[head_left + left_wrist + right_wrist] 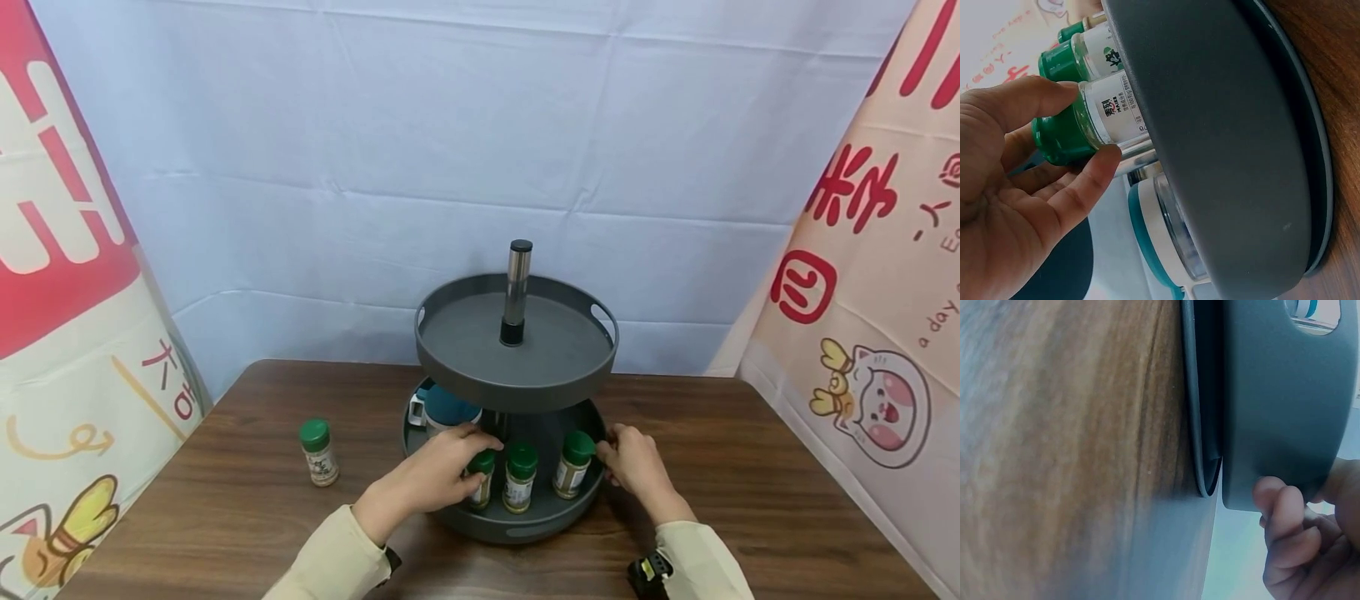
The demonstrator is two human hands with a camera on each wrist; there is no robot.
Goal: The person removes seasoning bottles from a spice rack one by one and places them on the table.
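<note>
My left hand (pixel 431 473) reaches over the lower tray (pixel 517 531) of a dark grey two-tier turntable. Its thumb and fingers pinch a green-capped spice jar (pixel 1113 107) round the cap and neck, inside the tray's front wall. Beside it stand a second spice jar (pixel 519 479) and a third spice jar (pixel 573 467), both green-capped and upright in the tray. On the other side, my right hand (pixel 637 467) grips the tray's rim, curled fingers (pixel 1289 509) against the outer wall. Behind my left hand, a teal-lidded container (pixel 450 410) with a white handle is partly hidden.
Above the jars, the upper tray (pixel 517 375) overhangs the lower one, with a metal post (pixel 517 287) rising through its middle. Another green-capped spice jar (pixel 320 457) stands on the wooden table (pixel 247 517) to the left. A pale cloth (pixel 450 150) hangs behind.
</note>
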